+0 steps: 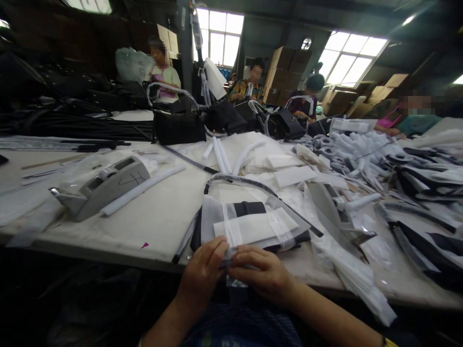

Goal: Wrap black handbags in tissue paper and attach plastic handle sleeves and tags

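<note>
A black bag piece [249, 208] lies in front of me, covered by a translucent sheet and a folded white foam sheet [253, 229]. Clear tape strips [231, 224] cross the foam on its left and right. A plastic-wrapped strap [246, 179] arches behind it. At the bag's near edge, my left hand [204, 267] has its fingers closed on the lower end of the left tape strip. Close beside it, my right hand [262, 271] curls over the same strip, fingertips pressed together. The tape's loose end hangs between the hands, below the table edge.
Grey tape dispensers stand left [104, 188] and right [333, 212]. White foam tubes [144, 189] and stacked foam sheets [292, 174] lie around the white table [159, 217]. Wrapped straps [361, 149] pile at right. Black handbags [179, 126] and several people are across the table.
</note>
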Demonstrator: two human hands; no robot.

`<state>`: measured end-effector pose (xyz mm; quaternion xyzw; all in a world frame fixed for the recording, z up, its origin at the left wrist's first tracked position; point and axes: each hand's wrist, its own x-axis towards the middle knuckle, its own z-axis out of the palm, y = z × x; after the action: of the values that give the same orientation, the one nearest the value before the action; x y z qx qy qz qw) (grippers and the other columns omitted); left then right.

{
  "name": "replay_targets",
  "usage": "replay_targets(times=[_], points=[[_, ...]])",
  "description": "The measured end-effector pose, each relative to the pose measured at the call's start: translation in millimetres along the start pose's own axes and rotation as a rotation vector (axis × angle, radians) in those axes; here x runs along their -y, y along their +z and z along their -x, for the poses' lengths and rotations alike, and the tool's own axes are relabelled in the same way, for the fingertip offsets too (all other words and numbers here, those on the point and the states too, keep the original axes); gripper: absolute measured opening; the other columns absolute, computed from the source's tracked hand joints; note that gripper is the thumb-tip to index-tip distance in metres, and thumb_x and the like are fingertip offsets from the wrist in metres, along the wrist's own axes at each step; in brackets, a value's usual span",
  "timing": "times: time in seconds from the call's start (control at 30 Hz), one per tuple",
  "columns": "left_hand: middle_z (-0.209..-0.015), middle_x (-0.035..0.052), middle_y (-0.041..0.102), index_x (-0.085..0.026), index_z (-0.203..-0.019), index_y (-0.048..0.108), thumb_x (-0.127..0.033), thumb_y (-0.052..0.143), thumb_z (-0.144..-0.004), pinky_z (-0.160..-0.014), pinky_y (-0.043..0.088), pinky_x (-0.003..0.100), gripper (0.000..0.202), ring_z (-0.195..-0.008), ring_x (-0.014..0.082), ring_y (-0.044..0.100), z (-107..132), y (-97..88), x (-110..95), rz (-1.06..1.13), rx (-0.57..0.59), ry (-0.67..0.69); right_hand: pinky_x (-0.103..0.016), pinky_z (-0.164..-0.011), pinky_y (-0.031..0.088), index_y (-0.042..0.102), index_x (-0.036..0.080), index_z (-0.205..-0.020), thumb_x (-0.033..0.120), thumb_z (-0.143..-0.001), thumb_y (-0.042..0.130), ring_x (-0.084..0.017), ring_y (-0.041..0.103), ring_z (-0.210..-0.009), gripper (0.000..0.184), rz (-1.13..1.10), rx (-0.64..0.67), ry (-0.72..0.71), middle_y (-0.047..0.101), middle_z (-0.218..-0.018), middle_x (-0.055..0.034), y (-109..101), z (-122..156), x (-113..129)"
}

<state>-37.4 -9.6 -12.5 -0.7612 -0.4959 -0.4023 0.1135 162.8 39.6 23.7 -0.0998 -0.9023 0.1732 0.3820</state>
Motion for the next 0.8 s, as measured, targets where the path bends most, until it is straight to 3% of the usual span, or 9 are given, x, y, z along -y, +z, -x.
replay_targets(times=[0.07,0.17,0.23,0.33,0.47,0.57,0.67,0.8], points=[[-0.129,0.0117,0.063,-0.017,-0.128,0.059,-0.021,0.049,-0.100,-0.093,0.053,0.031,0.030,-0.114,0.0201,0.062,0,-1.1,-1,-0.015,0.005,0.023,-0.035,-0.099,0.055,0.069,0.013,-0.113,0.013,-0.097,0.055,-0.020,0.063,-0.111,0.021,0.022,0.040,-0.041,0.072,-0.101,-0.0101,-1,-3,3],[-0.137,0.0088,0.060,-0.017,-0.134,0.056,-0.012,0.051,-0.097,-0.102,0.048,0.036,0.038,-0.128,0.0233,0.053,0,-2.1,-2,-0.003,0.037,0.106,-0.034,-0.097,0.056,0.069,0.013,-0.109,0.032,-0.097,0.058,-0.019,0.068,-0.099,0.025,-0.075,0.138,-0.060,0.073,-0.095,-0.0093,-15,-14,7],[-0.138,0.0077,0.060,-0.013,-0.136,0.055,-0.009,0.051,-0.096,-0.108,0.044,0.039,0.040,-0.135,0.0253,0.047,1,-1.6,-1,0.010,0.045,0.144,-0.033,-0.096,0.056,0.068,0.013,-0.112,0.039,-0.099,0.055,-0.019,0.068,-0.099,0.031,-0.088,0.137,-0.002,0.072,-0.101,-0.0103,-28,-27,1],[-0.140,0.0069,0.059,-0.012,-0.139,0.052,-0.005,0.050,-0.096,-0.112,0.039,0.038,0.044,-0.137,0.0234,0.045,2,-0.1,0,-0.007,0.051,0.157,-0.039,-0.106,0.049,0.063,0.014,-0.125,0.029,-0.100,0.051,-0.022,0.061,-0.120,0.031,0.153,0.141,0.173,0.068,-0.124,-0.0137,-38,-51,-25],[-0.139,0.0069,0.060,-0.013,-0.139,0.052,-0.006,0.047,-0.098,-0.113,0.037,0.037,0.042,-0.133,0.0205,0.050,3,1.3,1,-0.016,0.046,0.155,-0.056,-0.116,0.033,0.061,0.009,-0.130,0.038,-0.098,0.056,-0.034,0.048,-0.136,0.043,0.447,0.475,0.421,0.061,-0.135,-0.0189,-25,-81,-69],[-0.139,0.0069,0.060,-0.014,-0.138,0.054,-0.006,0.046,-0.098,-0.111,0.038,0.036,0.042,-0.133,0.0201,0.050,4,3.3,3,-0.009,0.024,0.157,-0.055,-0.118,0.028,0.066,0.007,-0.119,0.040,-0.101,0.050,-0.033,0.049,-0.134,0.042,0.436,0.678,0.437,0.065,-0.128,-0.0183,-8,-96,-85],[-0.141,0.0065,0.058,-0.014,-0.139,0.053,-0.006,0.046,-0.098,-0.111,0.038,0.037,0.042,-0.134,0.0212,0.049,5,5.8,4,-0.003,0.035,0.148,-0.053,-0.120,0.023,0.071,0.011,-0.110,0.038,-0.103,0.046,-0.029,0.047,-0.136,0.038,0.358,0.734,0.410,0.068,-0.125,-0.0148,2,-105,-89],[-0.141,0.0042,0.058,-0.015,-0.138,0.054,-0.008,0.044,-0.099,-0.111,0.038,0.037,0.040,-0.134,0.0214,0.049,4,6.2,3,-0.019,0.030,0.156,-0.061,-0.119,0.018,0.071,0.018,-0.111,0.038,-0.103,0.046,-0.030,0.036,-0.145,0.033,0.302,0.701,0.457,0.062,-0.137,-0.0092,6,-106,-94]])
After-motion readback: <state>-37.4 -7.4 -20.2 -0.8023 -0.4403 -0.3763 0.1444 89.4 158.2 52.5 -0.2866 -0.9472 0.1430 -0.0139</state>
